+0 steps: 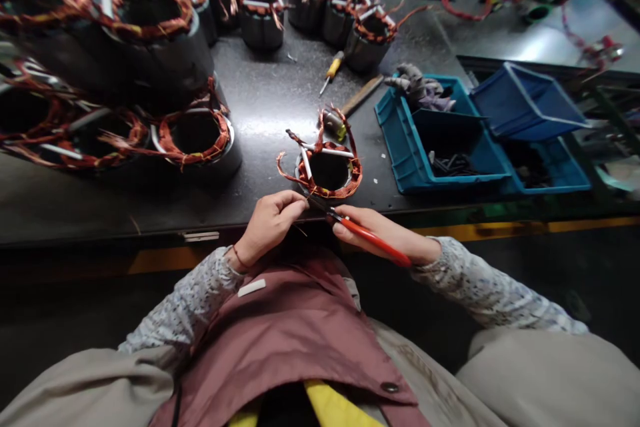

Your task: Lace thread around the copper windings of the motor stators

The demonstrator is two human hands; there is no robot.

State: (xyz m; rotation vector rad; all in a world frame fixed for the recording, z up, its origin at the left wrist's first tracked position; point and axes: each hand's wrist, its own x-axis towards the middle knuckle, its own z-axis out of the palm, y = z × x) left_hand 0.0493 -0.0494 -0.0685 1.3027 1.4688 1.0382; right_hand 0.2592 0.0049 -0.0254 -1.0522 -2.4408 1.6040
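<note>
At the bench's front edge stands a motor stator (354, 180) with a ring of copper windings, white sleeves and loose wire ends sticking up. My left hand (273, 221) is closed in a pinch at the stator's near side; what its fingertips hold is too small to make out. In my right hand (373, 230) is a pair of red-handled pliers (370, 240), their dark jaws pointing left. The jaw tips meet my left fingertips, just below the near rim of the windings. Whether the jaws are apart does not show.
Many wound stators (195, 137) crowd the left and back, some stacked. Behind the near stator lie a yellow-handled screwdriver (334, 67) and a wooden-handled hammer (363, 95). Blue bins (400, 147) stand to the right, one with grey gloves (423, 90) on it.
</note>
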